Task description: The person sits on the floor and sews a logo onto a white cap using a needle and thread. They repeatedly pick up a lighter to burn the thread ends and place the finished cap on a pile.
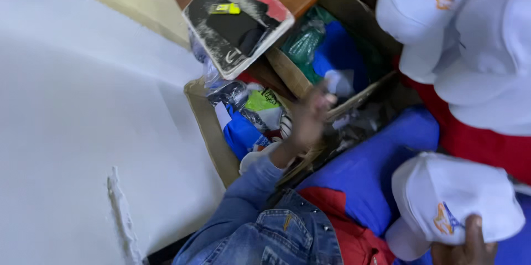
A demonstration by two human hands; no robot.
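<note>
Left hand (311, 118): blurred over the open brown cardboard box (206, 127) of bagged clothes; grip unreadable; could snag a bag.
Right hand (467, 245): pinched the white fabric cap (451, 201) at its lower edge; might slip.

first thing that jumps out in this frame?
The white caps: a stack fills the upper right, and the right hand grips another white cap at the bottom right. At centre the left hand, in a denim sleeve, reaches blurred into a cardboard box crammed with blue, green and bagged items.
</note>
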